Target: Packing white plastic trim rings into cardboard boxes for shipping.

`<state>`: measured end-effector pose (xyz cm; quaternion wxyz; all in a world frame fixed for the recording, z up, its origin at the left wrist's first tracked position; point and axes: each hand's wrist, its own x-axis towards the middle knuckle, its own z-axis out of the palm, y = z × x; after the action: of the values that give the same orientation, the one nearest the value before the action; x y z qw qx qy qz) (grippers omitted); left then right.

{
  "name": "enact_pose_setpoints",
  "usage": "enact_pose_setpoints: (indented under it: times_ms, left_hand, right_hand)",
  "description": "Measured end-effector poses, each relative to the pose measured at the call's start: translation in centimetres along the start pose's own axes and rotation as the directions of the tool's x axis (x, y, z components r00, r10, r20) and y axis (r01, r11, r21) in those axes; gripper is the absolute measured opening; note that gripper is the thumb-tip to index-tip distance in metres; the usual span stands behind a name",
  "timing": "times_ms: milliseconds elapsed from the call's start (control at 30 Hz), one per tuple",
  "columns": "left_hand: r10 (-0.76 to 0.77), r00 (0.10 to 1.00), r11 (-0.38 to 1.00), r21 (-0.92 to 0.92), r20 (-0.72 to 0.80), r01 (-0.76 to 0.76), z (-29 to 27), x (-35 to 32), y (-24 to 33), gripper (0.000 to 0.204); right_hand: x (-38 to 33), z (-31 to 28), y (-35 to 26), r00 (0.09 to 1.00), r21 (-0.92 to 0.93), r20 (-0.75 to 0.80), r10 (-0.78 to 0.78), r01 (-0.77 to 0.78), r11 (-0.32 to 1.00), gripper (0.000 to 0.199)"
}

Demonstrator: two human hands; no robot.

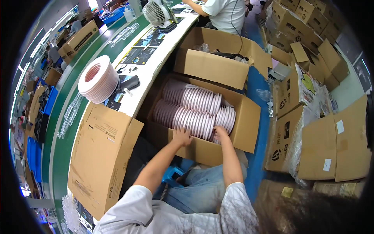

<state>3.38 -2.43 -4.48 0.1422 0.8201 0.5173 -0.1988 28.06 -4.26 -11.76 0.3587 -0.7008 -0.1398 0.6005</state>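
An open carton (201, 153) in front of me holds rows of thin white rings (194, 122) with a pinkish tint, standing on edge and packed close together. My left hand (181, 137) rests with its fingers apart on the near row, beside the carton's near wall. At that row's right end, my right hand (220, 133) has its fingers curled onto the ring edges; its fingertips are partly hidden among them. A further stack of such rings (98, 80) lies on the bench to the left.
A flattened carton (99, 156) leans over the bench's near end. Beside the ring stack lies a black device (130, 83). Another open carton (212, 68) stands beyond mine, near a seated co-worker (224, 15). A white fan (155, 12) is farther along. Cartons (286, 99) line the right side.
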Motion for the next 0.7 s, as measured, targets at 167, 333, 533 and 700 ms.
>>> enact_pose_setpoints:
  times_ms: [167, 333, 533, 700]
  left_hand:
    - [0.159, 0.957, 0.98, -0.076, -0.244, -0.182, 0.7, -2.0, 1.2, 0.036]
    - [0.166, 0.984, 0.986, -0.017, -0.069, -0.167, 2.0, -0.4, -0.1, 0.04]
    - [0.056, 0.998, 0.993, -0.101, 0.031, -0.053, 4.3, -0.2, -0.1, 0.068]
    - [-0.004, 1.0, 0.992, -0.127, -0.008, 0.003, 2.9, -0.6, 0.0, 0.075]
  right_hand:
    - [2.9, -0.8, 1.8, 0.999, 0.222, 0.001, 0.045, -0.044, 0.974, 0.068]
    - [-3.3, 18.6, -9.6, 0.963, 0.09, 0.232, -0.141, 0.123, 0.988, 0.053]
    - [-3.9, 16.8, -7.2, 0.95, -0.01, 0.245, -0.191, 0.2, 0.98, 0.047]
    - [-2.0, 9.8, -4.1, 0.959, -0.065, 0.154, -0.236, 0.248, 0.967, 0.042]
